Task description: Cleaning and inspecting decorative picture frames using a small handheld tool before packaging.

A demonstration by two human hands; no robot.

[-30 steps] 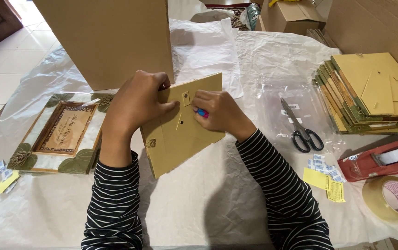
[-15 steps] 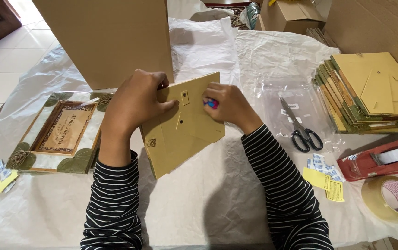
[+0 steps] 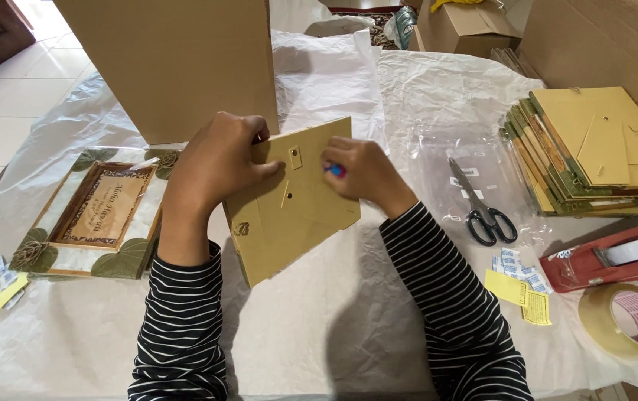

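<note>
Cardboard frame back [image 3: 297,204] gripped by left hand [image 3: 219,160]; right hand [image 3: 363,172] pinches a small tool [image 3: 336,171] against it; scissors [image 3: 482,204], tape roll [image 3: 627,319] lie right.

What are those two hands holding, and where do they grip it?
Left hand grips the flat tan cardboard frame back at its upper left edge; right hand pinches a small blue-and-red tool against it.

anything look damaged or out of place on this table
Nothing looks damaged. The frame back is tilted only because the left hand holds it while the right hand works on it. Small packets lie scattered by the scissors.
</note>
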